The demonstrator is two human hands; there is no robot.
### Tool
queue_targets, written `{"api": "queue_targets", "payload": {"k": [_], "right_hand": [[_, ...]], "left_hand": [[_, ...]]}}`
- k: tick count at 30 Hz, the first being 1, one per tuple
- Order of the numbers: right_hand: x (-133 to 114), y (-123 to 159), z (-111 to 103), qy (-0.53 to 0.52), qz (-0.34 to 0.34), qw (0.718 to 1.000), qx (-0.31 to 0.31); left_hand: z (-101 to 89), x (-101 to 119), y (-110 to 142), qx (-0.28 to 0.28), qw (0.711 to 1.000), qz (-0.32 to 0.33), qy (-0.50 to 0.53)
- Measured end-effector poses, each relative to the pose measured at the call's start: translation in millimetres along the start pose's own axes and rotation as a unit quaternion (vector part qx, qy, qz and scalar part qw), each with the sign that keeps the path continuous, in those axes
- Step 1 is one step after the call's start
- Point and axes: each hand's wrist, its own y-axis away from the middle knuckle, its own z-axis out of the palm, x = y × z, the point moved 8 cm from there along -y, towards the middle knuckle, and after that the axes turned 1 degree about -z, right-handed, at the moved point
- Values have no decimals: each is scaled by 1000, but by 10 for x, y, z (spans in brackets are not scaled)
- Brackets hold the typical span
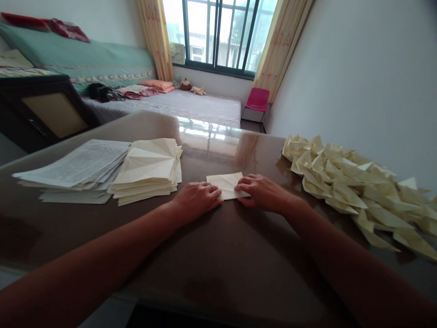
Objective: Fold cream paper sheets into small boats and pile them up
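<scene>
A folded cream paper sheet (228, 183) lies flat on the glossy brown table (218, 246) in the middle. My left hand (196, 198) rests palm down on the sheet's left edge, fingers together and pressing it. My right hand (262, 192) lies on the right edge, fingers curled down onto the paper. Both hands pin the sheet against the table.
A stack of creased cream sheets (147, 171) and a stack of printed pages (77, 168) sit at the left. A heap of folded paper shapes (358, 191) fills the right side. Beyond the table are a bed (177, 102), a dark cabinet (44, 109) and a pink chair (257, 100).
</scene>
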Motion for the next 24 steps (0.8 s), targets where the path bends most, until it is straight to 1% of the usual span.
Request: {"api": "queue_targets", "payload": {"k": [3, 5, 10, 13, 15, 17, 21, 23, 24], "right_hand": [[-90, -4, 15, 42, 9, 998, -43], [-121, -4, 23, 64, 17, 997, -48], [-83, -10, 17, 91, 40, 995, -20], [-52, -17, -42, 98, 50, 994, 0], [-101, -24, -106, 104, 41, 994, 15], [-209, -30, -170, 111, 25, 993, 31], [-473, -36, -244, 104, -12, 993, 45], [-531, -29, -255, 79, -28, 996, 39], [-521, -22, -258, 63, -31, 997, 34]], "left_hand": [[4, 10, -11, -1, 1000, 5, -22], [8, 17, -17, -2, 1000, 3, -26], [25, 7, -7, -13, 999, 3, -38], [-8, -24, -7, 2, 999, 10, -36], [-51, -41, -13, 17, 999, 7, -38], [-84, -38, -21, 19, 999, -2, -44], [-82, 38, -26, -9, 1000, -8, -26], [-56, 81, -27, -25, 1000, -1, -6], [-46, 90, -30, -29, 1000, 2, 2]]}}
